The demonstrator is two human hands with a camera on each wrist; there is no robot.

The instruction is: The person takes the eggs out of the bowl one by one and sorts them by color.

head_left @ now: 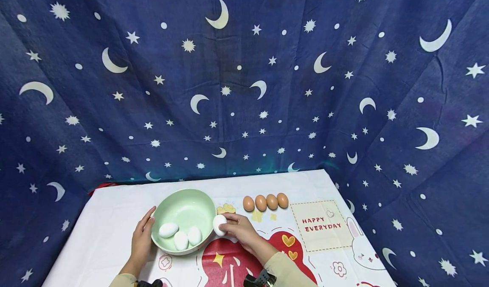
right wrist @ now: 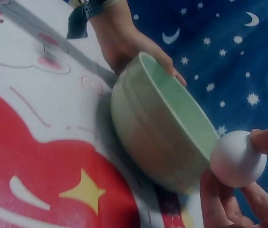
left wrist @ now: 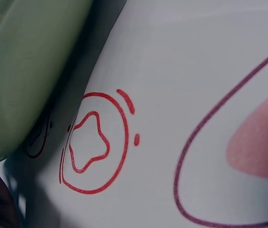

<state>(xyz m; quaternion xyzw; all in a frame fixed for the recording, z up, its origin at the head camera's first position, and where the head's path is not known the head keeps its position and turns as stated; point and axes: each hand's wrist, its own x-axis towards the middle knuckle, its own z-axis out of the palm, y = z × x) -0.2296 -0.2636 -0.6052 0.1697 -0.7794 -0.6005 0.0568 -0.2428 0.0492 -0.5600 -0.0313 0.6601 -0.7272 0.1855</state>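
Note:
My right hand (head_left: pixel 240 232) pinches a white egg (head_left: pixel 219 225) between thumb and fingers at the right rim of a pale green bowl (head_left: pixel 183 206). The right wrist view has the held egg (right wrist: pixel 238 159) close up, overlapping the edge of the bowl (right wrist: pixel 148 128). Inside the bowl, three white eggs lie toward the near side: a left egg (head_left: pixel 168 230), a middle egg (head_left: pixel 181 240) and a right egg (head_left: pixel 195 235). My left hand (head_left: pixel 142 240) rests with extended fingers against the bowl's left outer side. Only a bit of it shows in the left wrist view.
Several brown eggs (head_left: pixel 261 203) stand in a row right of the bowl, farther back. A white printed tablecloth (head_left: pixel 229 189) covers the table. Behind and beside it hangs a dark blue curtain (head_left: pixel 237 108) with moons and stars.

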